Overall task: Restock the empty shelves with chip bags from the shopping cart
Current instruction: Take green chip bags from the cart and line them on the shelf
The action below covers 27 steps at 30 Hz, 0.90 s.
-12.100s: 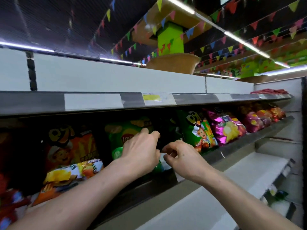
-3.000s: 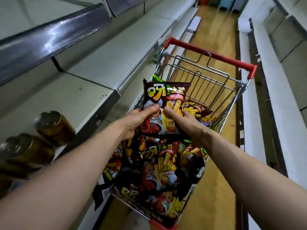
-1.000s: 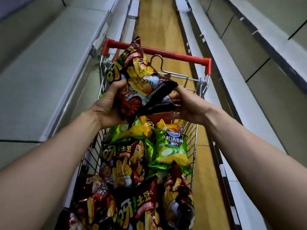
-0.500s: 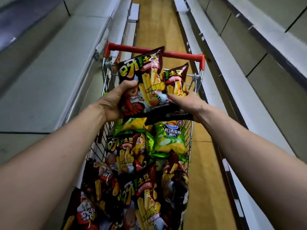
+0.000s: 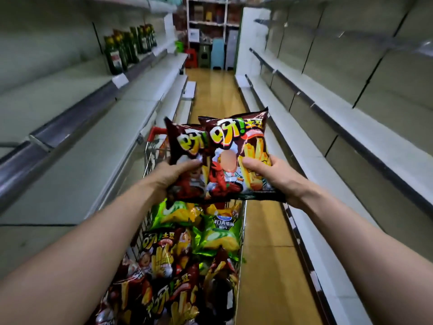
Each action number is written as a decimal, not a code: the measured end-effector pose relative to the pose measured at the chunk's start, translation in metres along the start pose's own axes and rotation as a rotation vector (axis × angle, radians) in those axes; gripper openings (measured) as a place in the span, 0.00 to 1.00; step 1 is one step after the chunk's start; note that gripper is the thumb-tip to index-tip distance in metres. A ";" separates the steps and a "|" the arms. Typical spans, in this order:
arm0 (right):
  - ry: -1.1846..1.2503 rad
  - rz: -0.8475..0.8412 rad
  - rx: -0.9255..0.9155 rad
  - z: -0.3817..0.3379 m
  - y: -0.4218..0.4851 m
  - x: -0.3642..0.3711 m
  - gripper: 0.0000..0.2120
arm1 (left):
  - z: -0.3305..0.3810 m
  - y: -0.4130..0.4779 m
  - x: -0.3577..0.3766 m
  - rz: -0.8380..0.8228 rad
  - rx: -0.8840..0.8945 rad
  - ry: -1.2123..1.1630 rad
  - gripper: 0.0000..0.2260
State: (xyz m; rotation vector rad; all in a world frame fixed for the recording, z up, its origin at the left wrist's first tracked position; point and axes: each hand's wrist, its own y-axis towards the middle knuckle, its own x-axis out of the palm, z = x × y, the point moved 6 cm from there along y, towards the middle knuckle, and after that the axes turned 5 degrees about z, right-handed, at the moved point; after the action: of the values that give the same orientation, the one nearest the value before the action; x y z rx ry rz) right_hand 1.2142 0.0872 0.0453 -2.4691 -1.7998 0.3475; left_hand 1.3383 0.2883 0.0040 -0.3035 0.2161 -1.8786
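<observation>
My left hand (image 5: pixel 172 178) pinches one dark chip bag (image 5: pixel 187 146) and my right hand (image 5: pixel 273 178) grips a second bag (image 5: pixel 239 141) overlapping it, both upright above the heaped shopping cart (image 5: pixel 150 158), fronts facing me, ready, I judge, for the bare shelves (image 5: pixel 77 174).

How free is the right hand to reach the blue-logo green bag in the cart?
Probably not yet. The right hand grips a dark bag, so it is busy. The blue-logo green bag lies uncovered on top, just below.
</observation>
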 end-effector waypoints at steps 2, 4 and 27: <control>0.010 0.019 -0.043 -0.012 -0.015 -0.005 0.37 | 0.009 -0.017 0.033 -0.078 0.032 0.006 0.14; 0.021 0.040 -0.075 -0.024 -0.033 -0.019 0.38 | 0.018 -0.033 0.060 -0.134 0.026 0.014 0.23; -0.044 0.735 -0.278 -0.078 -0.353 -0.290 0.30 | 0.084 -0.286 0.421 -1.014 0.127 0.073 0.26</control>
State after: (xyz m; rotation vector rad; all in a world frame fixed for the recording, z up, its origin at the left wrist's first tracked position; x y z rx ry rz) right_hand 0.8187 -0.0701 0.2275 -3.2714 -0.9230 0.1862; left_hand 0.9791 -0.0182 0.2118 -0.2769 -0.0322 -2.8933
